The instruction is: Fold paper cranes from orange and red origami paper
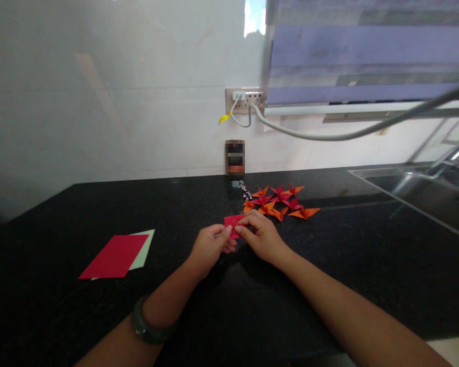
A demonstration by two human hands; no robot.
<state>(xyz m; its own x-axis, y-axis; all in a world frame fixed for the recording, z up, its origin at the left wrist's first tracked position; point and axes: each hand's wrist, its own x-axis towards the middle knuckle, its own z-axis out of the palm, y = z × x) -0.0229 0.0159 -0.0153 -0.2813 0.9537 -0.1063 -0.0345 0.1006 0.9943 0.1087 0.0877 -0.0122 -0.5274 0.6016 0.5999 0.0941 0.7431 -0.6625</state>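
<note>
Between my hands is a small folded piece of red paper (232,221), held just above the dark countertop. My left hand (211,244) pinches its left side, thumb on top and fingers beneath. My right hand (263,235) grips the right side, its thumb and fingers covering part of the paper. Just beyond my hands lies a cluster of several orange and red folded paper cranes (270,206). To the left, a flat red sheet (112,257) rests on a pale green sheet (142,255), which shows along its right edge.
A phone-like object (235,158), blurred out, leans upright against the wall with a beaded strap (246,192) beside it. Above it, a wall socket (245,101) has a thick cable (321,136) running right. A sink (405,196) is set into the black counter (61,219) at the right.
</note>
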